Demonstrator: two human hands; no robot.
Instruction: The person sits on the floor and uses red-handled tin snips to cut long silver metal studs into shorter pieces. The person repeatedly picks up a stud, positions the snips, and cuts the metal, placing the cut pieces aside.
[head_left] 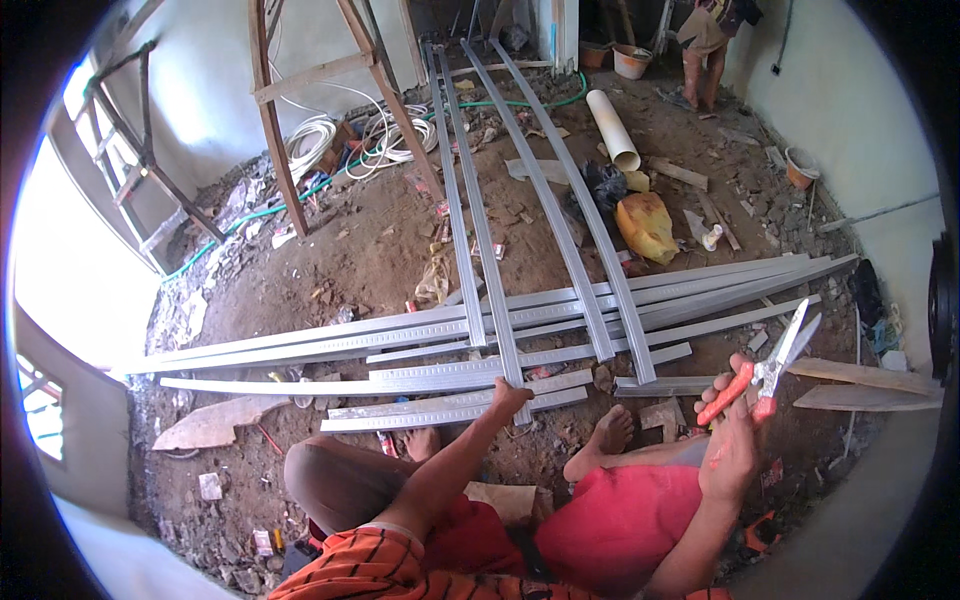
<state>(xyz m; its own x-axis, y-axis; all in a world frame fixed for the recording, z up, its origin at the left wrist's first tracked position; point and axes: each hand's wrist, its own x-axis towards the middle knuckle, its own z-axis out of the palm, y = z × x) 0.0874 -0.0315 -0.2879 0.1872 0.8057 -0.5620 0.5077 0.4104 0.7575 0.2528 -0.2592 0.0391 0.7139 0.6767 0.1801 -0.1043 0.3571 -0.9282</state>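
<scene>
Four long silvery metal channels stretch away from me over the dirt floor, their near ends lying across a crosswise stack of similar channels (400, 343). My left hand (512, 394) is closed around the near end of one metal channel (487, 255), the second from the left. In my raised right hand (733, 430) is a pair of tin snips (768, 374) with red handles. Its blades point up and stand apart, with nothing between them. Shorter channel pieces (455, 410) lie just before my bare feet.
A wooden trestle (312, 92) stands at the far left beside coiled white tubing (385, 140). Right of the channels lie a white pipe (612, 130) and a yellow container (646, 226). Boards (865, 378) lie at right. Another person (706, 50) stands at the far right near a bucket (631, 62).
</scene>
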